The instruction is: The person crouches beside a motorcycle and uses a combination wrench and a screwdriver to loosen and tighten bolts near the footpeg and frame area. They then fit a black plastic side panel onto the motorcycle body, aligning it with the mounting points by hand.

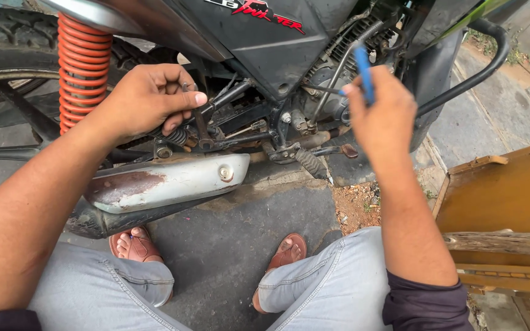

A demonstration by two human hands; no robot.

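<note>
Head view: at upper left an orange spring (83, 64) stands beside the left hand (148, 98), which pinches a thin metal rod (199, 116) above the silver exhaust cover (167, 184). Right of centre, the right hand (383, 113) grips a blue-handled tool (363, 73) near the engine (332, 86).

Bare forearms run from dark, perhaps purple, pushed-up sleeves (427, 303). Light grey-blue jeans (314, 285) with visible seams cover bent knees; brown open-toed sandals (286, 251) sit on both feet.
</note>
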